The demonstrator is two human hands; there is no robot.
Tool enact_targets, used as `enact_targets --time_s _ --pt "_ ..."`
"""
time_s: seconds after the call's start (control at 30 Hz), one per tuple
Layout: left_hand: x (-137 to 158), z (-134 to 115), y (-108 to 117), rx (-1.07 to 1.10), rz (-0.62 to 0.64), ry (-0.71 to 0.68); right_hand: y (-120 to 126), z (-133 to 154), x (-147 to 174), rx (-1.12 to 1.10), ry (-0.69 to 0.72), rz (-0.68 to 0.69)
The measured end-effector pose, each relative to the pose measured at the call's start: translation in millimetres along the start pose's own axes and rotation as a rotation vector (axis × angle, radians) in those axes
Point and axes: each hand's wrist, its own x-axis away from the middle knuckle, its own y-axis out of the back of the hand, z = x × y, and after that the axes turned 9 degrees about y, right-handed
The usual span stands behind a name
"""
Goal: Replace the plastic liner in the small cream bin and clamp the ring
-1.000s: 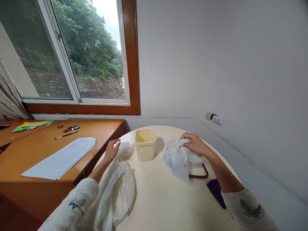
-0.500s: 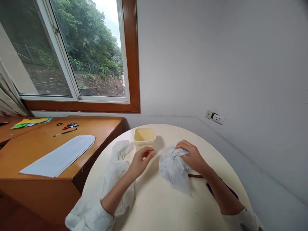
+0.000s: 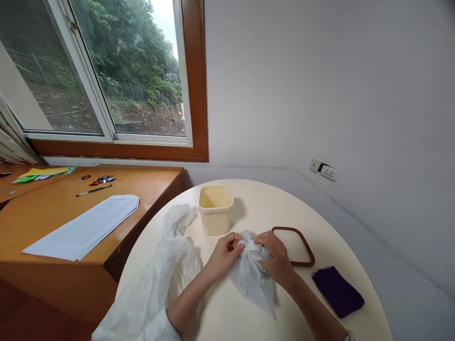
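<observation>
A white, translucent plastic bag [image 3: 253, 279], gathered and knotted at its top, rests on the round table. My left hand [image 3: 224, 255] pinches the knotted part from the left, thumb and fingers together. On the other side, my right hand [image 3: 275, 255] grips the bag's twisted neck with curled fingers. What the bag contains cannot be made out. Just behind my left hand stands a pale yellow square bin [image 3: 215, 219], upright. Partly behind my right hand lies a brown rounded frame [image 3: 308, 248].
A second white plastic bag [image 3: 156, 279] sprawls along the left of the cream round table [image 3: 249, 189]. At right lies a folded dark purple cloth [image 3: 337, 291]. The wooden desk [image 3: 152, 184] on the left holds paper sheets [image 3: 88, 225] and a pen [image 3: 94, 190].
My left hand has moved right and down from near the bin onto the bag's knot. My right hand and the bag have come slightly nearer, uncovering the brown frame and purple cloth.
</observation>
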Motion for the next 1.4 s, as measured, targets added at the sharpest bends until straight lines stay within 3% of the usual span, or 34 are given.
enact_targets --time_s 0.17,0.33,0.43,0.67,0.8,0.93,1.03,1.17,1.3,1.4 --pt "-6.0 6.4 5.4 0.087 -0.058 0.024 1.3 9.9 2.5 -0.182 -0.123 0.171" --pt "-6.0 14.4 7.8 0.021 -0.163 -0.035 2.0 14.0 -2.2 -0.509 -0.474 0.179" --pt "-2.6 15.9 6.9 -0.109 -0.208 -0.059 -2.2 13.6 -5.2 -0.447 -0.623 0.203" --pt "5.9 8.7 -0.1 -0.164 -0.222 -0.062 -9.9 15.5 -4.7 -0.217 -0.566 0.234" --pt "3.3 11.9 -2.7 -0.002 -0.276 -0.055 -8.4 16.8 -3.1 -0.155 -0.464 0.235" --pt "-2.5 13.0 0.7 0.243 -0.293 0.038 -3.6 20.4 -5.4 -0.222 -0.357 0.246" --pt "-2.2 5.8 6.2 0.362 -0.218 0.124 -1.2 20.4 -6.7 -0.354 -0.403 0.23" --pt "4.0 -8.8 11.4 0.45 0.011 0.244 -4.2 14.3 -4.1 -0.483 -0.554 0.136" --pt "9.9 -16.6 12.1 0.223 0.191 0.245 -8.9 8.7 0.7 -0.497 -0.685 0.097" --pt "10.6 -15.1 12.3 0.097 0.23 0.239 -7.9 8.2 1.9 -0.526 -0.708 0.095"
